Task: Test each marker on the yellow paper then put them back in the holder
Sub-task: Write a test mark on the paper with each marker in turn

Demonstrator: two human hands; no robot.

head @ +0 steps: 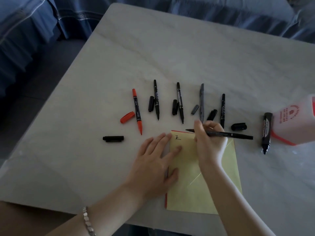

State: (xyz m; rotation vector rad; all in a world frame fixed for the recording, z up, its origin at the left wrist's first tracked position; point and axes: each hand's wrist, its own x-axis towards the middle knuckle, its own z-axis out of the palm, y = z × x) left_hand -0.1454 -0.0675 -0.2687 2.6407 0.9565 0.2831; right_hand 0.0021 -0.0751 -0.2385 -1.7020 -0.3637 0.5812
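The yellow paper [192, 188] lies near the table's front edge, a small black mark near its top left corner. My left hand [153, 160] rests flat on the paper's left side. My right hand [208, 140] grips a thin black marker [238, 135] lying nearly level, its tip pointing left just over the paper's top edge. Beyond the paper lie uncapped markers: a red marker [137, 111], two black ones [156, 99] [180, 103], a grey marker [202, 101], another black one [222, 109] and a thick black marker [266, 132]. The white holder [296, 120] lies on its side at the right.
Loose caps lie beside the markers: a red cap [127, 117], black caps [113, 138] [239, 126] and a grey cap [194, 109]. The pale marble table [170, 53] stretches away beyond them. Blue fabric [34, 31] fills the far left and back.
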